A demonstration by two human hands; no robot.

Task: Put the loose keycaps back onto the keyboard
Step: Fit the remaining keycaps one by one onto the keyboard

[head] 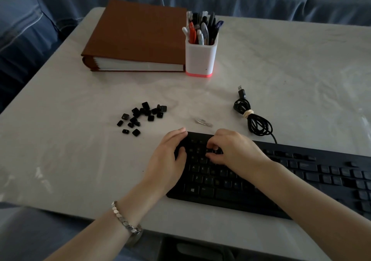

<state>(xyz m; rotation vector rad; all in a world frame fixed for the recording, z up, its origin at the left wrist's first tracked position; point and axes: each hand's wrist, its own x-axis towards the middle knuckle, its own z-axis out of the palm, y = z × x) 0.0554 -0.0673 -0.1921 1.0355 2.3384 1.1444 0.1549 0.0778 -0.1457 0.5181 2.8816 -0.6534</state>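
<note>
Your left hand lies on the left end of the keyboard. Its fingers are straight and close together, reaching to the far-left corner, and the thumb rests across the keys. Bracelet on that wrist.

Your right hand sits just to the right of the left. Its fingers are curled down with the tips on the upper key rows. Whether they pinch a keycap: cannot tell, the tips hide it. The keyboard runs from under both hands off past your right forearm.

Loose keycaps: a scattered heap on the table, beyond and to the left of your left hand, apart from it.

Small metal piece: just beyond the fingertips, between the two hands. Coiled cable: beyond and right of the right hand. Pen holder and brown album: well beyond both hands, side by side.
</note>
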